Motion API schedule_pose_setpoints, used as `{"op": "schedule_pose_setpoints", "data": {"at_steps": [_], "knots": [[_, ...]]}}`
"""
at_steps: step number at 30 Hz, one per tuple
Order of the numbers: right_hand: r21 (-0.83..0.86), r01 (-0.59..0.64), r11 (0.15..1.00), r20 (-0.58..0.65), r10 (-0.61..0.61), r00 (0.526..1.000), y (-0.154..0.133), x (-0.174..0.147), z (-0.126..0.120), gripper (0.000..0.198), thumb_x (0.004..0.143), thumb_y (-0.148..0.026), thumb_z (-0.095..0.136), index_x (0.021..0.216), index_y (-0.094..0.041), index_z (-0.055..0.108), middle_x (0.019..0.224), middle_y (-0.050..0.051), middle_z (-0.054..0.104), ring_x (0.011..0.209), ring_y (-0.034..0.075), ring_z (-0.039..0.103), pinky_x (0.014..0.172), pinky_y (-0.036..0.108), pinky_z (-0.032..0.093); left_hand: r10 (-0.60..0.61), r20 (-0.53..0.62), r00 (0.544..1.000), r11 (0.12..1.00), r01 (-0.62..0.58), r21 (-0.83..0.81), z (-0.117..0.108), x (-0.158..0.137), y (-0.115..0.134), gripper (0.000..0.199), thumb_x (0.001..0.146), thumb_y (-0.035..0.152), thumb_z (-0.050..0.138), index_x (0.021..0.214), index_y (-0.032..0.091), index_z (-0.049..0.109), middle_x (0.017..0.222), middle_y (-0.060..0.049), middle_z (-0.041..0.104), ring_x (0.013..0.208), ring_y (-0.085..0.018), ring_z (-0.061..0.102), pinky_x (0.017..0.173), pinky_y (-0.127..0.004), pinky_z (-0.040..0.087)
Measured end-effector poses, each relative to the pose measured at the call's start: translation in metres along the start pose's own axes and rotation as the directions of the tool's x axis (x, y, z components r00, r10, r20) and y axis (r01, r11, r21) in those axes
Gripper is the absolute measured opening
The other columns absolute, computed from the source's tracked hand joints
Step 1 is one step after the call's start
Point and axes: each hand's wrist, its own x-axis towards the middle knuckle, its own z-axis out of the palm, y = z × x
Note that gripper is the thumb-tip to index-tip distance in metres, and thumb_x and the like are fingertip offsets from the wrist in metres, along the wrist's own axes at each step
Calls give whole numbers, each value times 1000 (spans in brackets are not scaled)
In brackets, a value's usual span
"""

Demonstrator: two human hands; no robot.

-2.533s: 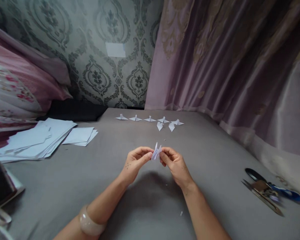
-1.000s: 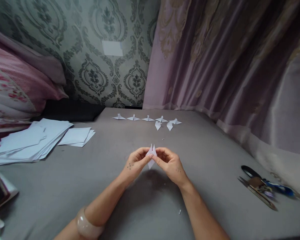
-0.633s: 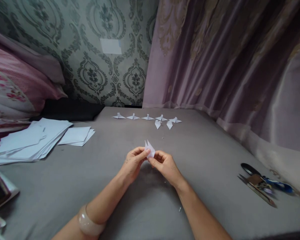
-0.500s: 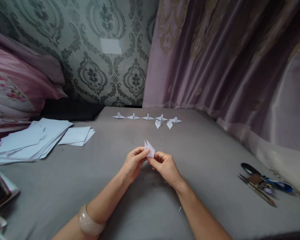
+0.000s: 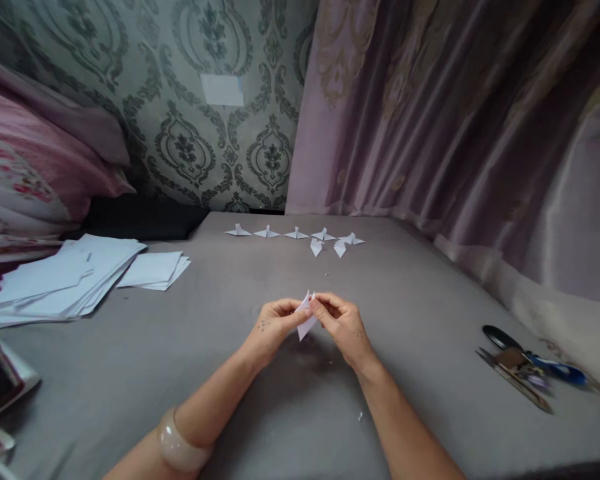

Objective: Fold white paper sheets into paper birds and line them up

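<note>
Between my two hands, above the middle of the grey surface, is a small folded white paper piece (image 5: 307,328) with pointed tips at its top and a point at its bottom. My left hand (image 5: 276,327) pinches its left side between thumb and fingers. On the upper right, near the tips, the thumb and fingers of my right hand (image 5: 341,325) are closed on the same paper. The fingers behind the paper are partly hidden. Farther off stands a row of several folded paper cranes (image 5: 296,233), with two narrower folded paper pieces (image 5: 317,248) just in front of its right end.
On the left lie a stack of large white sheets (image 5: 55,283) and a smaller pile of cut paper (image 5: 150,270), with a black flat item (image 5: 140,219) behind. Scissors (image 5: 555,369) and a pointed tool (image 5: 515,381) lie at right. Tiny paper scraps (image 5: 360,417) dot the grey cloth (image 5: 220,280).
The folded paper has turned and come lower, its bottom point now facing down. My right hand has moved up from its lower edge to near the tips.
</note>
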Motion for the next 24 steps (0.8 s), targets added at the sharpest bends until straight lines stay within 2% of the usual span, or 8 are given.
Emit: {"op": "schedule_pose_setpoints", "data": {"at_steps": [3, 9, 15, 18, 21, 24], "knots": [[12, 7, 1000, -15, -7, 1000, 1, 0, 0, 23, 78, -39, 65, 80, -17, 68, 75, 2, 63, 65, 12, 53, 59, 24, 41, -10, -3, 1000, 1000, 10, 27, 2, -2, 1, 23, 66, 33, 77, 74, 13, 70, 69, -2, 68, 66, -12, 57, 66, -23, 42], [39, -22, 999, -64, 24, 998, 1, -1, 0, 20, 78, -37, 65, 78, -17, 67, 66, -1, 58, 59, 10, 48, 58, 24, 39, -19, -12, 1000, 998, 19, 62, 2, -2, -4, 27, 64, 35, 77, 71, 12, 65, 61, 0, 62, 55, -8, 50, 55, -21, 37], [62, 44, 997, -58, -40, 997, -1, -1, -2, 18, 80, -33, 63, 71, -18, 64, 67, -2, 56, 63, 10, 48, 62, 24, 39, 13, -6, 1000, 994, -13, 112, 2, -1, -4, 28, 65, 37, 75, 67, 12, 62, 58, 2, 55, 53, -7, 44, 52, -20, 33], [71, 15, 997, 2, -16, 1000, -3, -1, -4, 16, 80, -34, 64, 80, -19, 68, 73, -1, 59, 66, 11, 51, 63, 24, 40, 69, -8, 998, 986, -67, 156, 1, -1, -4, 26, 67, 36, 73, 66, 13, 62, 57, 3, 53, 53, -7, 43, 53, -20, 32], [62, -12, 998, 95, 6, 995, -5, -1, -5, 22, 76, -34, 69, 93, -21, 68, 80, 1, 62, 70, 13, 55, 65, 25, 43, 171, 1, 985, 956, -166, 243, 0, 0, -5, 22, 71, 34, 70, 66, 14, 63, 61, 1, 54, 58, -9, 46, 57, -22, 35], [47, 33, 998, 114, -38, 993, -4, -1, -5, 17, 76, -33, 69, 85, -20, 68, 82, 2, 64, 75, 15, 59, 69, 27, 44, 280, 29, 960, 897, -272, 349, -2, 1, -9, 16, 74, 30, 67, 70, 14, 64, 67, 0, 57, 67, -12, 49, 66, -24, 38]]}}
